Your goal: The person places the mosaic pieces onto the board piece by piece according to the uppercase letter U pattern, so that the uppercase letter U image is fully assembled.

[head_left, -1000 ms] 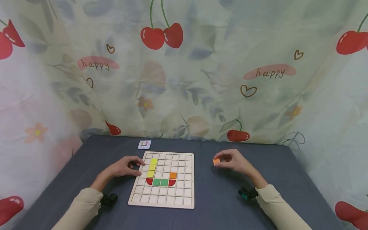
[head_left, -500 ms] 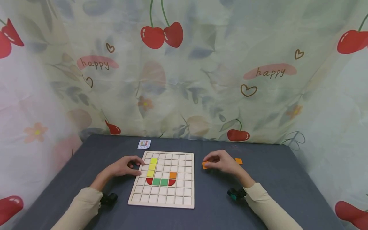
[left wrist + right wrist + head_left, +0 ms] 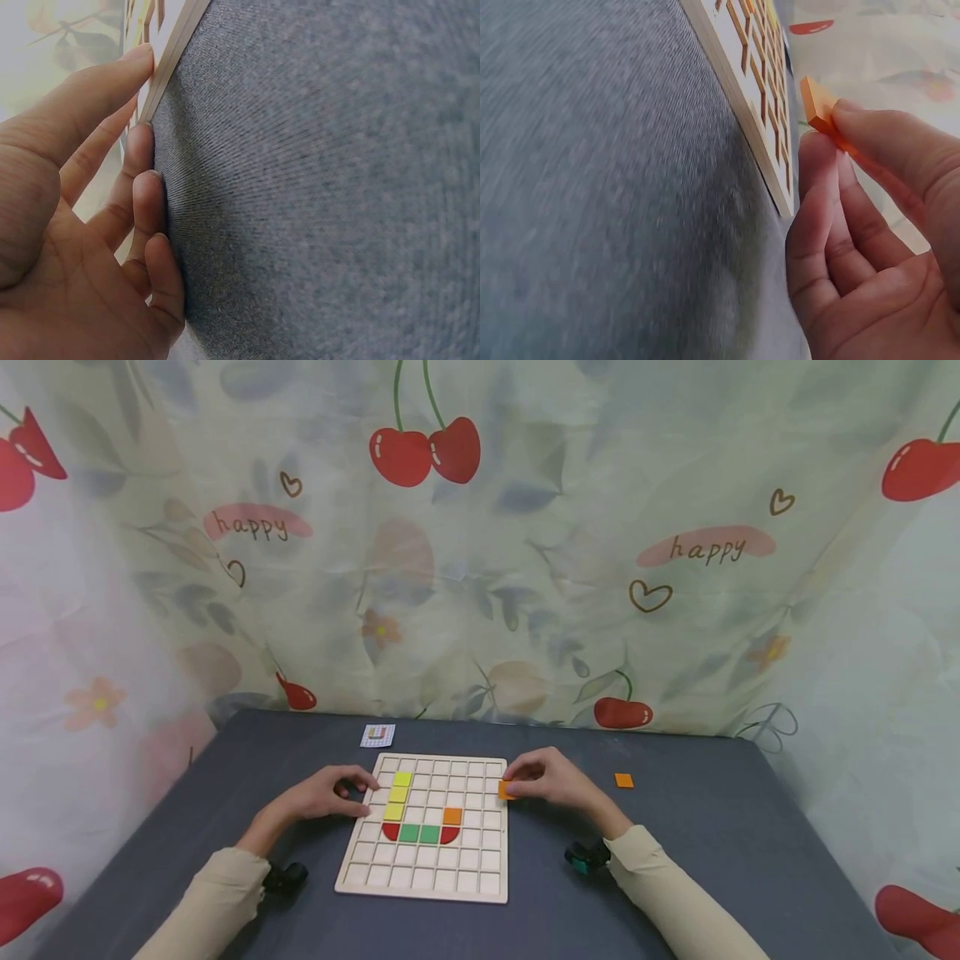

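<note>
My right hand (image 3: pixel 550 777) pinches an orange square tile (image 3: pixel 819 105) between thumb and fingers, just above the right edge of the wooden grid board (image 3: pixel 420 893). My left hand (image 3: pixel 330 793) rests at the board's left side; in the left wrist view its thumb touches the wooden edge (image 3: pixel 166 64) and the other fingers lie loosely on the cloth. Inside the grid, yellow tiles (image 3: pixel 398 795) form a column on the left. Below them a row has a red rounded piece (image 3: pixel 391 832), green tiles (image 3: pixel 419 834) and another red piece (image 3: pixel 449 835). An orange tile (image 3: pixel 452 816) sits above the right red piece.
A loose orange tile (image 3: pixel 624 781) lies on the dark cloth to the right of my right hand. Behind the board is a small printed card (image 3: pixel 377 736). The table (image 3: pixel 645 910) reaches back to a patterned curtain (image 3: pixel 480 568).
My right hand has moved left with the orange tile, from the right of the table to the board's edge. Another orange tile, hidden earlier, now shows behind it. The left hand stays put.
</note>
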`<state>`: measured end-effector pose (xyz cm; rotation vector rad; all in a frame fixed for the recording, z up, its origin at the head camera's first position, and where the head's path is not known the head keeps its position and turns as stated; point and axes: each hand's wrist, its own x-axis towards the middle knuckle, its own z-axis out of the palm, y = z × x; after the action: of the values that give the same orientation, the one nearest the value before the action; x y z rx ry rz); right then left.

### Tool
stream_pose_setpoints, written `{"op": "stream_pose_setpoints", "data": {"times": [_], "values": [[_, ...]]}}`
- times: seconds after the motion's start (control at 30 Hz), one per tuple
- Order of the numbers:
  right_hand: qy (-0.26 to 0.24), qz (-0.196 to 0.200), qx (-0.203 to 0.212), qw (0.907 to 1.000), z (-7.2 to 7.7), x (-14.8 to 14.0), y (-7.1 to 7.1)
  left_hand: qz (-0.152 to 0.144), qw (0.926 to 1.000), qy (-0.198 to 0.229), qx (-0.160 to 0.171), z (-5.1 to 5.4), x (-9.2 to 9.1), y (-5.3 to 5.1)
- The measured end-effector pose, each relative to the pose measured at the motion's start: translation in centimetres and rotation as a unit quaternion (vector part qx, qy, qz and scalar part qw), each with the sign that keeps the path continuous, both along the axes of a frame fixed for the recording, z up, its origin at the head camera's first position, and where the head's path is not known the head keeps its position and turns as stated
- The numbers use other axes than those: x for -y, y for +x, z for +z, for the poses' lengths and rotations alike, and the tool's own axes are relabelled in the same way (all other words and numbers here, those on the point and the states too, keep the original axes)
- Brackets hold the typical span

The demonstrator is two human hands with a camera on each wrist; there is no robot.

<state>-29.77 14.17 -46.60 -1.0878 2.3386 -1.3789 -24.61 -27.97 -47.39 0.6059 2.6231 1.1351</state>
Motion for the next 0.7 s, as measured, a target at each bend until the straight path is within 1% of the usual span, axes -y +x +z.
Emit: {"op": "stream_pose_setpoints", "data": {"times": [0.13,0.37,0.47,0.57,0.7], "values": [[-0.008,0.011,-0.006,0.9999,-0.3,0.9,-0.3,0.0,1.0,0.002,-0.001,0.0,0.0,0.1],[-0.015,0.017,0.007,0.9997,-1.0,2.2,-0.7,-0.017,0.9995,0.01,-0.023,0.0,0.1,0.2],[-0.016,0.019,0.008,0.9997,-1.2,2.8,-0.8,-0.01,0.9998,0.004,-0.015,0.1,0.1,0.2],[-0.017,0.021,-0.003,0.9996,-1.3,3.3,-1.0,-0.004,1.0,0.0,-0.005,0.2,-0.1,0.2],[-0.012,0.015,-0.007,0.9998,-1.5,4.0,-1.1,-0.002,1.0,0.001,-0.003,0.2,-0.1,0.2]]}}
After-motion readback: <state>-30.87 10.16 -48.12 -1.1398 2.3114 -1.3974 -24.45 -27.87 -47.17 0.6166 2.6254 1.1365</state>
